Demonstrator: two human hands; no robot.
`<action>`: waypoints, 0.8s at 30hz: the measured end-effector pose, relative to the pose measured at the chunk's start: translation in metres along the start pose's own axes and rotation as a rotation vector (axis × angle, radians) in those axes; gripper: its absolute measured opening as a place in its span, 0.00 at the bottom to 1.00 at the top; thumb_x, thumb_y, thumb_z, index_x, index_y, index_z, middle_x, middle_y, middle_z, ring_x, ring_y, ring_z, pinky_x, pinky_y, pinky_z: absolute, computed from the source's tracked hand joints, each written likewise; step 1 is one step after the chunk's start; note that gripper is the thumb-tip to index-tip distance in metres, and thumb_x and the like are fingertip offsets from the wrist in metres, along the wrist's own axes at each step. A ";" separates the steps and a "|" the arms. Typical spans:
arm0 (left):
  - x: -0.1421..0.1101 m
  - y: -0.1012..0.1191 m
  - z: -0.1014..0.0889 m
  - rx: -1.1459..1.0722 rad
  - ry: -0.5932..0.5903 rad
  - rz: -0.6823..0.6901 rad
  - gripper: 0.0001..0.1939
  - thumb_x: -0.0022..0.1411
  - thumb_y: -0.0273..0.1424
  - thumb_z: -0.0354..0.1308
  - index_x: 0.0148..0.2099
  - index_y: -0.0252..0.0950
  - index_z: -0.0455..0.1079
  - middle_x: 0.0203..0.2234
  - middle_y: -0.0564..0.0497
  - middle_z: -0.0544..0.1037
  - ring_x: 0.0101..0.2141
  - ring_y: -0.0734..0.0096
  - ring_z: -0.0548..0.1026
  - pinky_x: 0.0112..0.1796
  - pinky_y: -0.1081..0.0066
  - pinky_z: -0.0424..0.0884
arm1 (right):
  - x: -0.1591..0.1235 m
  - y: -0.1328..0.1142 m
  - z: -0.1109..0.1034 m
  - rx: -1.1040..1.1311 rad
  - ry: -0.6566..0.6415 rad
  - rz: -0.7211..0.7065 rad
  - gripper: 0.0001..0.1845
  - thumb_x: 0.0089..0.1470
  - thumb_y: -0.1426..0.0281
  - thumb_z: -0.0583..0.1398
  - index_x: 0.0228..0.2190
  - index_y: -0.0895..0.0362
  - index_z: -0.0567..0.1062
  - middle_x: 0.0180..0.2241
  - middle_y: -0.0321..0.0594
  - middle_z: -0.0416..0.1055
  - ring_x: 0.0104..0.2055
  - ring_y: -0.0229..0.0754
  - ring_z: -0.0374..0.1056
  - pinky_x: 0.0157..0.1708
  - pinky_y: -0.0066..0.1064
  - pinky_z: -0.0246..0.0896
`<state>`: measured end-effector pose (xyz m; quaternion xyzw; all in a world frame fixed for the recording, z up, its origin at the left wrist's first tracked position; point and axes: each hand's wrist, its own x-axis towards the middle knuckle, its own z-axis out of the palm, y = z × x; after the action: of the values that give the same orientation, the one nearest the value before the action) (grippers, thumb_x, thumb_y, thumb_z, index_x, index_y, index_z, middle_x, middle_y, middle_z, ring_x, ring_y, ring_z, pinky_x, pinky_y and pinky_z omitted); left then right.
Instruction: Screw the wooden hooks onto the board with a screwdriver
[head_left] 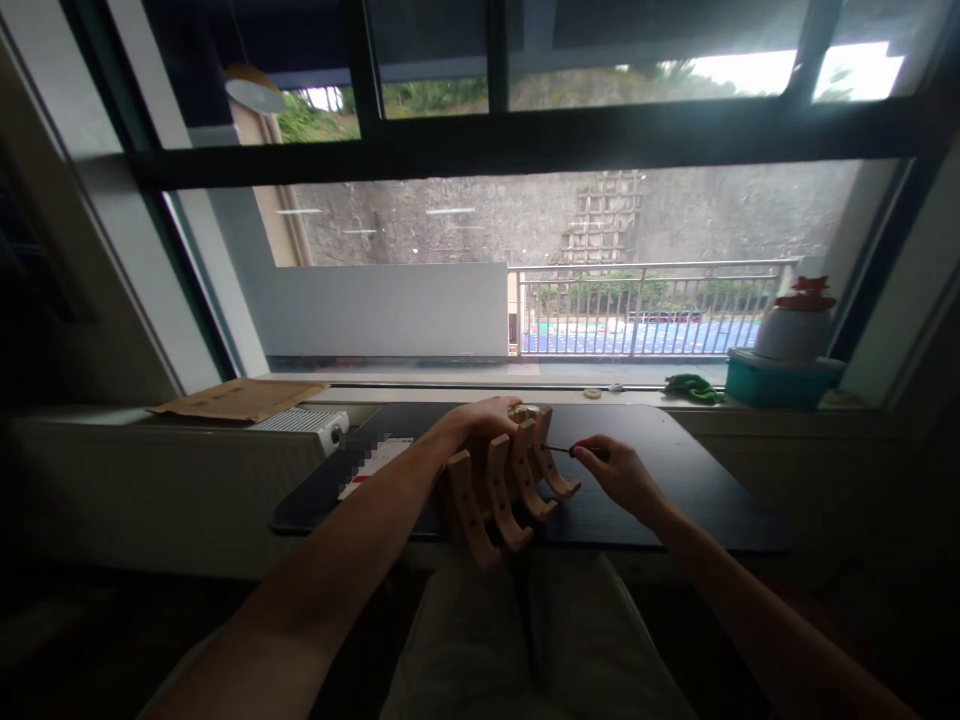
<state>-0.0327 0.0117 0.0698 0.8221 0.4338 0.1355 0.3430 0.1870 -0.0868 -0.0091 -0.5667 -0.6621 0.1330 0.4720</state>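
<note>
A wooden hook rack (523, 468) with several curved pegs leans over the front part of the dark table. Its board is mostly hidden behind the pegs and my left arm. My left hand (491, 412) is closed around the rack's far end, its fingers partly hidden. In my right hand (611, 465) is a screwdriver (559, 449) with a dark handle, gripped between thumb and fingers. Its thin shaft points left, and the tip meets the farthest peg near a screw hole. Dark holes show in the pegs' faces.
The black table (675, 490) has a front edge close to my legs. A printed sheet (375, 465) lies at its left. A brown envelope (240, 399) rests by the radiator (292, 420). On the windowsill are a green cloth (693, 389), a teal box (780, 382) and a white container (795, 330).
</note>
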 end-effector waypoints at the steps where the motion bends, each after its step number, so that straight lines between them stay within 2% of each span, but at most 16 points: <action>1: 0.006 0.000 -0.003 0.019 0.004 -0.003 0.16 0.61 0.33 0.57 0.50 0.34 0.66 0.44 0.48 0.72 0.41 0.63 0.73 0.41 0.59 0.71 | 0.003 0.001 0.000 -0.015 -0.008 0.005 0.14 0.51 0.60 0.56 0.33 0.56 0.76 0.29 0.40 0.77 0.32 0.44 0.72 0.32 0.32 0.63; 6: 0.042 0.002 -0.018 0.122 0.019 -0.003 0.17 0.63 0.35 0.55 0.52 0.34 0.64 0.46 0.47 0.71 0.42 0.62 0.72 0.42 0.58 0.71 | 0.026 0.005 0.003 -0.151 -0.005 -0.005 0.15 0.54 0.62 0.53 0.38 0.54 0.74 0.30 0.40 0.77 0.34 0.46 0.72 0.31 0.33 0.62; 9: 0.066 0.001 -0.026 0.176 0.007 0.000 0.15 0.63 0.35 0.55 0.50 0.33 0.66 0.44 0.47 0.72 0.41 0.63 0.73 0.41 0.60 0.71 | 0.047 0.011 0.007 -0.239 -0.022 -0.059 0.14 0.55 0.63 0.52 0.39 0.53 0.74 0.30 0.40 0.77 0.33 0.47 0.73 0.29 0.33 0.61; 11: 0.084 -0.001 -0.031 0.201 -0.006 -0.011 0.15 0.63 0.35 0.55 0.49 0.33 0.66 0.43 0.47 0.72 0.40 0.65 0.73 0.39 0.61 0.72 | 0.064 0.017 0.010 -0.291 -0.034 -0.118 0.14 0.56 0.65 0.51 0.39 0.52 0.74 0.34 0.40 0.77 0.35 0.47 0.73 0.29 0.33 0.60; 15: 0.125 -0.007 -0.040 0.236 -0.020 -0.010 0.16 0.61 0.36 0.56 0.49 0.33 0.66 0.42 0.47 0.73 0.39 0.65 0.74 0.39 0.61 0.71 | 0.096 0.041 0.014 -0.374 -0.056 -0.217 0.15 0.58 0.67 0.50 0.38 0.52 0.75 0.36 0.42 0.76 0.34 0.47 0.72 0.28 0.33 0.59; 18: 0.151 -0.008 -0.043 0.246 -0.024 0.017 0.25 0.53 0.38 0.62 0.52 0.35 0.66 0.42 0.46 0.75 0.41 0.59 0.73 0.40 0.64 0.69 | 0.114 0.065 0.017 -0.459 -0.055 -0.276 0.17 0.59 0.67 0.48 0.41 0.53 0.75 0.34 0.42 0.76 0.33 0.46 0.73 0.27 0.32 0.60; 20: 0.161 -0.009 -0.044 0.251 -0.036 0.031 0.30 0.49 0.41 0.62 0.53 0.37 0.65 0.43 0.46 0.75 0.42 0.56 0.73 0.39 0.65 0.68 | 0.122 0.078 0.018 -0.440 -0.043 -0.232 0.17 0.60 0.65 0.48 0.42 0.52 0.74 0.37 0.42 0.76 0.36 0.46 0.73 0.30 0.31 0.63; 22: 0.165 -0.011 -0.046 0.260 -0.069 0.034 0.32 0.49 0.45 0.60 0.54 0.38 0.64 0.45 0.45 0.75 0.42 0.53 0.73 0.39 0.64 0.69 | 0.126 0.087 0.018 -0.335 -0.026 -0.113 0.16 0.59 0.61 0.50 0.41 0.52 0.74 0.38 0.41 0.77 0.38 0.45 0.73 0.33 0.31 0.65; 24: 0.166 -0.013 -0.048 0.278 -0.088 0.030 0.39 0.47 0.50 0.59 0.58 0.37 0.59 0.50 0.42 0.71 0.46 0.48 0.71 0.41 0.61 0.68 | 0.127 0.092 0.019 -0.212 -0.011 -0.004 0.17 0.59 0.58 0.50 0.40 0.52 0.75 0.38 0.40 0.77 0.39 0.44 0.73 0.34 0.30 0.66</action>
<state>0.0317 0.1715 0.0836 0.8732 0.4206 0.0433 0.2424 0.2408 0.0610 -0.0240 -0.6115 -0.6760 0.0645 0.4060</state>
